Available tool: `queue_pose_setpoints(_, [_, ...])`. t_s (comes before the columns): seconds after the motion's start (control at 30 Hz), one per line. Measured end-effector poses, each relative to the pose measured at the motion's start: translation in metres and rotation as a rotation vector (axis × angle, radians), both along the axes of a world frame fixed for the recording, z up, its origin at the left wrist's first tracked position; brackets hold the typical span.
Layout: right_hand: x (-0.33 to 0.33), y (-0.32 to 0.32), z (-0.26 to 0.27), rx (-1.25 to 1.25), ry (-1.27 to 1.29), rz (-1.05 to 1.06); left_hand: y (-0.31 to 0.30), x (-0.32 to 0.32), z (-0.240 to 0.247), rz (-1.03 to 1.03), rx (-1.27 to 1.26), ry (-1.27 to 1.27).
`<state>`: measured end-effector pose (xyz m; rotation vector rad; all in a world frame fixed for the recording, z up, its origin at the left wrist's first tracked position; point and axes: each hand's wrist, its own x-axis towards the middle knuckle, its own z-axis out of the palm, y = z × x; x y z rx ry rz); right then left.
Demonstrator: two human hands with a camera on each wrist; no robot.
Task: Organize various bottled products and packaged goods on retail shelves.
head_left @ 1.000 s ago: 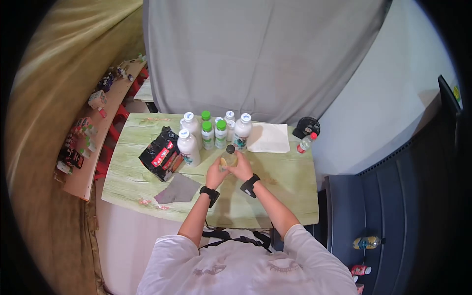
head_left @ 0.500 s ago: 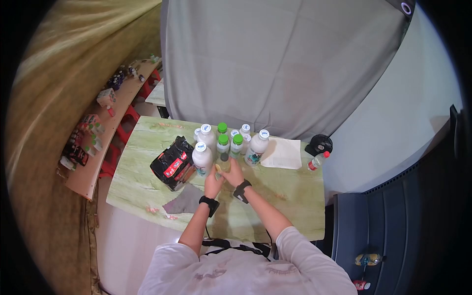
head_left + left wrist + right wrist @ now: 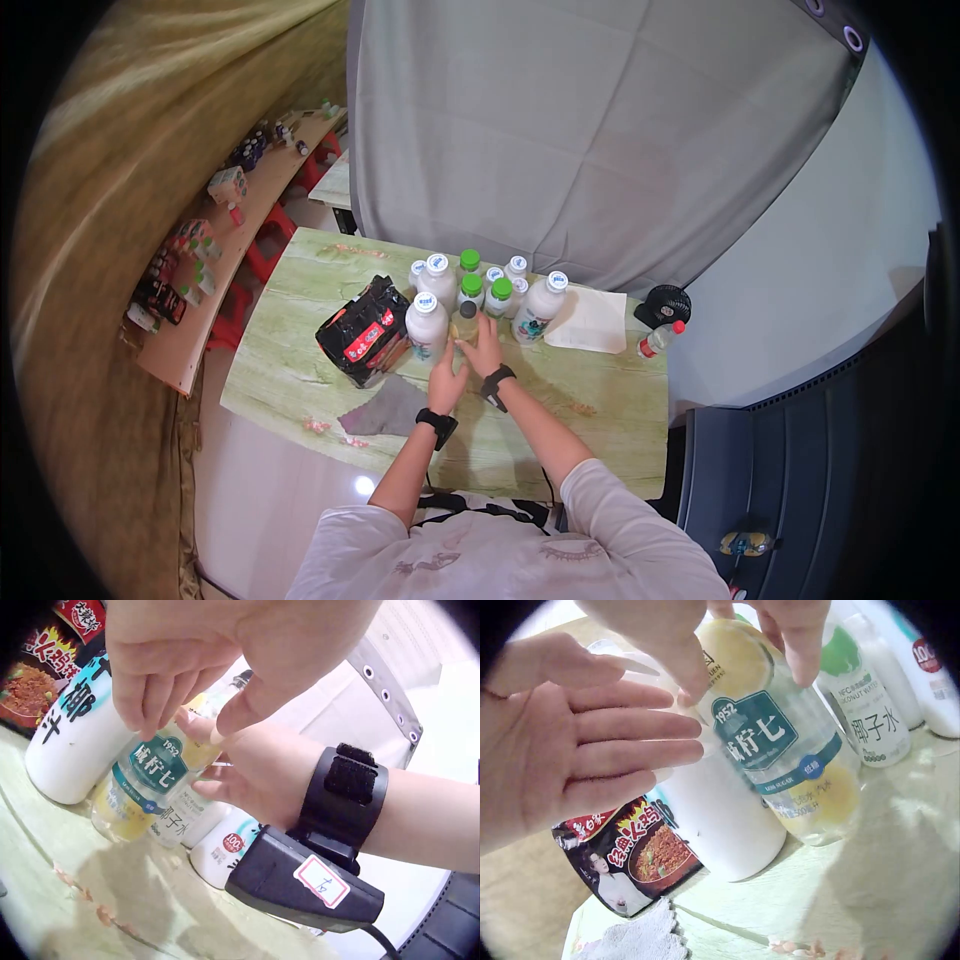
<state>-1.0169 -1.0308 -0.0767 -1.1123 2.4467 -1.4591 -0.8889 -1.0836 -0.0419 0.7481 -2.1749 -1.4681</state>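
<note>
My right hand (image 3: pixel 486 350) grips a clear drink bottle (image 3: pixel 780 735) with a teal label, lemon pictures and a dark cap, its thumb and fingers around the upper part. The bottle's base is right at the tabletop, in front of the green-capped bottles. My left hand (image 3: pixel 447 384) is just beside it, fingers extended and holding nothing. To the left stands a large white bottle (image 3: pixel 427 328). Behind are green-capped coconut water bottles (image 3: pixel 874 712) and more white bottles, with another large white bottle (image 3: pixel 540 308) on the right.
A black noodle packet (image 3: pixel 363 335) lies at left, with a grey cloth (image 3: pixel 384 408) before it. White paper (image 3: pixel 590 322), a small black fan (image 3: pixel 668 305) and a red-capped bottle (image 3: pixel 660 340) are at right. A shelf of goods (image 3: pixel 200 290) runs along the left side.
The clear bottle, held by both hands earlier, has moved forward and down to the row of bottles. My left hand has come off it and drawn back slightly. The head view has shifted.
</note>
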Motion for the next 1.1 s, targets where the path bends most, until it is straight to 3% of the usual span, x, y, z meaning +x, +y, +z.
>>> queue_pose_setpoints(0.17, [0.0, -0.003, -0.01, -0.042, 0.041, -0.042, 0.007, 0.0, -0.011, 0.021, -0.06, 0.041])
queue_pose_setpoints(0.3, [0.003, 0.009, 0.007, -0.046, -0.095, 0.035, 0.014, -0.003, -0.023, -0.008, -0.05, -0.008])
queue_pose_setpoints(0.43, [0.009, 0.046, 0.02, -0.044, -0.078, 0.03, 0.044, -0.007, -0.015, -0.084, -0.04, -0.164])
queue_pose_setpoints(0.53, [0.01, 0.089, 0.024, -0.021, -0.104, -0.012, 0.072, -0.017, -0.024, -0.167, 0.028, -0.116])
queue_pose_setpoints(0.6, [0.011, 0.122, 0.026, -0.014, -0.16, -0.052, 0.093, -0.026, -0.04, -0.238, -0.085, -0.018])
queue_pose_setpoints(0.7, [0.019, 0.176, 0.037, -0.078, -0.31, -0.175, 0.13, -0.038, -0.036, -0.368, -0.065, -0.009])
queue_pose_setpoints(0.8, [0.026, 0.236, 0.04, -0.129, -0.304, -0.294, 0.177, -0.044, -0.012, -0.529, -0.014, 0.031])
queue_pose_setpoints(0.93, [0.047, 0.317, 0.06, -0.159, -0.206, -0.524, 0.244, -0.053, 0.007, -0.779, 0.037, 0.046])
queue_pose_setpoints(1.03, [0.065, 0.377, 0.066, -0.192, -0.124, -0.713, 0.299, -0.06, -0.02, -0.899, -0.006, 0.161])
queue_pose_setpoints(1.1, [0.083, 0.416, 0.079, -0.198, -0.068, -0.863, 0.335, -0.056, -0.006, -1.025, 0.056, 0.076])
